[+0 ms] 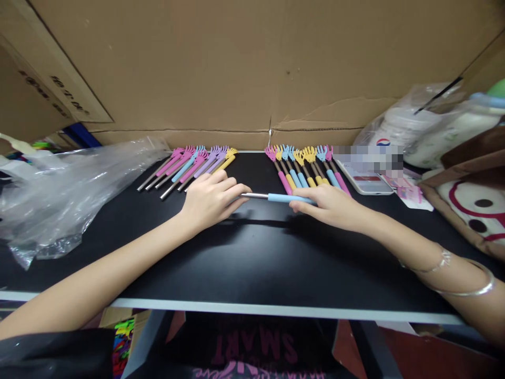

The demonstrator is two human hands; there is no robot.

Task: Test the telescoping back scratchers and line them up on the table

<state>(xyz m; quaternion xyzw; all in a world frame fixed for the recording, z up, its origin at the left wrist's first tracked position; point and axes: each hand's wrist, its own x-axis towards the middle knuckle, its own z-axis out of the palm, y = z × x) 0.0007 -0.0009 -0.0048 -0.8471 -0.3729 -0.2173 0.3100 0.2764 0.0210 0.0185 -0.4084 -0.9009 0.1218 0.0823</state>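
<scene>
Level above the black table, a back scratcher [279,198] with a light blue sleeve and a metal rod stretches between my two hands. My left hand [215,197] pinches the metal end; its head does not show and may be hidden in the fingers. Around the blue part closes my right hand [329,205]. Behind my left hand lies a slanted row of back scratchers [191,166] in pink, blue, purple and yellow, metal ends towards me. A second row of back scratchers [303,166], claws pointing away, lies behind my right hand, which partly covers their handles.
A clear plastic bag [74,184] sprawls over the table's left side. To the right are a phone [366,176], a pink-and-white card [412,195], a bagged cup [410,123] and a brown bag [469,205] with a cartoon face. Cardboard [221,68] walls the back.
</scene>
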